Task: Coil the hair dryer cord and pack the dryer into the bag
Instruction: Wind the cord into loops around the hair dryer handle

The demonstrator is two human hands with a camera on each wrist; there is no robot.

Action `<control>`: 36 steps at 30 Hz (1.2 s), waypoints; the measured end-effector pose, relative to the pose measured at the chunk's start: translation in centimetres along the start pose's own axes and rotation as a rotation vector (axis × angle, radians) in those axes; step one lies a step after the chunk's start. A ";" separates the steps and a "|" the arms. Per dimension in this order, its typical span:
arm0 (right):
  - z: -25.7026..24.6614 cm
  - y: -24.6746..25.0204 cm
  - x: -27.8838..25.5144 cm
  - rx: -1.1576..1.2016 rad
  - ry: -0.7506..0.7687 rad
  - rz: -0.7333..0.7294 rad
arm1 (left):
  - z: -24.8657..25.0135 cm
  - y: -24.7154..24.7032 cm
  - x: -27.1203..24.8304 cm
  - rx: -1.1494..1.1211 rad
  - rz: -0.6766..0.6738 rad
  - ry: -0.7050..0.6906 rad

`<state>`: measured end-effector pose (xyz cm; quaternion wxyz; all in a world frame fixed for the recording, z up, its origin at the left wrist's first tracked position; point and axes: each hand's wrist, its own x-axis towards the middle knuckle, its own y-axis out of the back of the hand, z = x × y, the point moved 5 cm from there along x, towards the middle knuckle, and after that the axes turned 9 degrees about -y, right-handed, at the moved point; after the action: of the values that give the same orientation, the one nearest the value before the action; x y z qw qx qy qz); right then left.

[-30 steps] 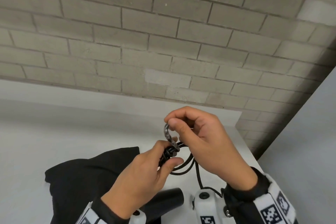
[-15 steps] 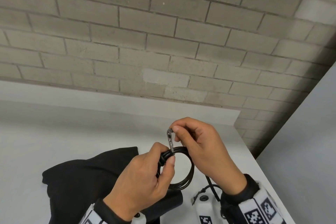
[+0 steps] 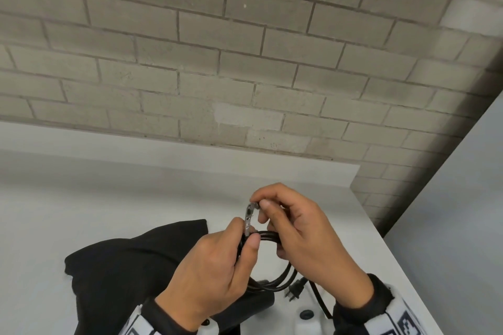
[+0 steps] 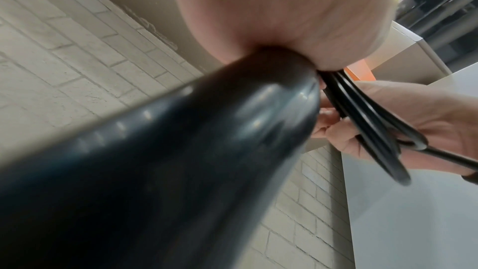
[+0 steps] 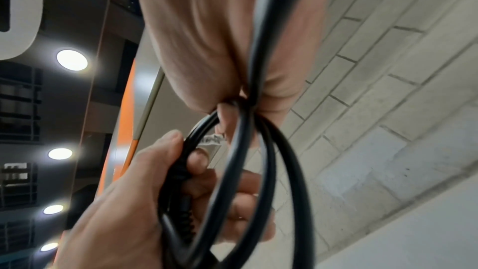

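The black cord (image 3: 275, 281) is coiled in several loops, and its plug (image 3: 295, 289) hangs below the coil. My left hand (image 3: 245, 239) grips the loops where they meet the dryer. Part of the black hair dryer (image 3: 245, 307) shows under that hand; in the left wrist view the dryer (image 4: 181, 150) fills the frame, with the cord (image 4: 362, 120) beside it. My right hand (image 3: 258, 202) pinches the top of a grey strap (image 3: 249, 216) that stands just above the coil. The right wrist view shows the strap (image 5: 212, 142) between the cord (image 5: 245, 150) loops. The black bag (image 3: 130, 266) lies flat, left of my hands.
Everything sits over a white table (image 3: 81, 212) that ends at a grey brick wall (image 3: 245, 76). The table's right edge (image 3: 394, 253) runs close to my right wrist, with a grey floor beyond it.
The coil has swung down and hangs lower, and the plug has come into view below it. My right hand has moved in over the coil, still pinching the strap.
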<state>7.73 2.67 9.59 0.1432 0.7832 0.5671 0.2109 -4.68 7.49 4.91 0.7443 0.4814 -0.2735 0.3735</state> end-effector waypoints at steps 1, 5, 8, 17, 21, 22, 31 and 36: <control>0.0 -0.1 -0.2 0.024 -0.010 -0.020 | 0.0 0.0 0.0 -0.008 0.006 0.004; 0.2 -0.3 -1.2 0.096 -0.049 -0.096 | -0.1 0.5 -0.1 -0.056 0.044 0.054; 1.1 0.0 -1.4 0.071 -0.083 -0.122 | -0.6 0.7 -0.3 -0.117 0.061 0.128; 1.0 0.5 -1.4 -0.194 -0.015 -0.119 | -0.6 0.8 -0.3 -0.152 0.076 0.204; 0.9 0.4 -1.5 -0.204 0.009 -0.097 | -0.3 1.1 0.1 -0.155 0.097 0.212; 0.9 0.3 -1.6 -0.189 0.016 -0.103 | -0.3 1.1 0.1 -0.156 0.107 0.211; 1.0 -1.6 -4.6 -0.476 0.521 0.586 | -0.8 0.6 0.0 -0.072 0.243 0.287; 1.5 -4.0 -4.5 -0.753 0.409 0.616 | -0.2 0.3 -0.1 -0.068 0.264 0.278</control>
<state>3.92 -0.29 5.70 0.2325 0.7506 0.2118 0.5811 -4.96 7.76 4.89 0.7354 0.3596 -0.2411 0.5212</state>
